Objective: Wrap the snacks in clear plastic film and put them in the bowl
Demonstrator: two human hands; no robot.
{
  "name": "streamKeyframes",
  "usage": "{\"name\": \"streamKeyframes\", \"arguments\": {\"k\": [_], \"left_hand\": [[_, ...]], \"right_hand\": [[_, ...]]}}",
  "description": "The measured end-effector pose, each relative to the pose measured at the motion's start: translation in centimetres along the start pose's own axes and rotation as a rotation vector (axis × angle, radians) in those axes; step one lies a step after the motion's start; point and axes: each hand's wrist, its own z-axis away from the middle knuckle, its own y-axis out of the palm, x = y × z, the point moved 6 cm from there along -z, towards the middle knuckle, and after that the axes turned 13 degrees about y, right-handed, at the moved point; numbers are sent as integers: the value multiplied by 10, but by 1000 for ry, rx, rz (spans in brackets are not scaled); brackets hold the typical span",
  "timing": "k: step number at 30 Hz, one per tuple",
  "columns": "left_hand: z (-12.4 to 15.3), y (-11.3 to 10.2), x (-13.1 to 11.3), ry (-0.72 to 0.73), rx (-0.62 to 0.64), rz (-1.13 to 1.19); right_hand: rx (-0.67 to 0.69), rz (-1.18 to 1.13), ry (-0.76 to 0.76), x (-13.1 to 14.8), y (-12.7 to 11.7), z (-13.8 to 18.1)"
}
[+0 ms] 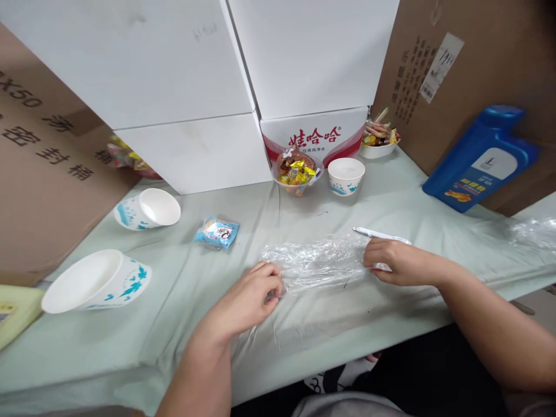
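Observation:
A crinkled sheet of clear plastic film [321,263] lies stretched sideways on the cloth-covered table. My left hand [256,292] pinches its left end, fingers curled. At the opposite end, my right hand [397,262] grips the film with bent fingers. Just behind my right hand rests a white pen [377,234], partly covered by that hand. A small blue snack packet [218,233] sits to the left of the film, beyond my left hand.
Two paper bowls [139,284] stand at the left, and a paper cup [346,176] at the back. Beside it is a bowl of wrapped sweets [297,172]. A blue bottle [482,159] leans at the right. White boxes [186,63] and cardboard [456,75] wall the back and sides.

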Motion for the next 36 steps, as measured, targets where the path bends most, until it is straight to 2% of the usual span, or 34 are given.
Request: {"name": "streamKeyframes", "arguments": {"k": [2, 6, 9, 12, 15, 18, 21, 24, 26, 27, 28, 31, 33, 36], "left_hand": [[4, -6, 6, -40, -51, 68], [10, -11, 26, -223, -139, 183], [4, -8, 37, -313, -204, 145], [-6, -4, 44, -412, -220, -71], [-13, 0, 45, -496, -181, -270], [-14, 2, 45, -553, -155, -330], [-8, -3, 46, -593, -196, -332], [0, -15, 40, -567, -389, -388], [2, -19, 30, -464, -521, -393], [1, -17, 24, -380, -537, -355], [-3, -12, 18, -285, -507, -294], [-14, 9, 4, -80, -280, -144], [-16, 15, 2, -79, -208, -194], [-15, 12, -1, -136, -274, -366]], "right_hand": [[19, -92, 67, -8, -4, 1], [71, -247, 230, -21, -3, 0], [24, -261, 367, -31, 2, -4], [-84, -170, 489, -38, 6, -10], [-150, -31, 585, -39, 10, -14], [-199, 127, 668, -38, 11, -14], [-308, 247, 661, -36, 5, -11], [-361, 239, 575, -35, 2, -7], [-326, 210, 515, -36, 5, -8], [-302, 201, 496, -37, 7, -9], [-277, 194, 490, -38, 9, -11], [-204, 166, 493, -39, 13, -13], [-184, 110, 450, -35, 11, -12], [-172, -95, 399, -24, 3, -2]]}}
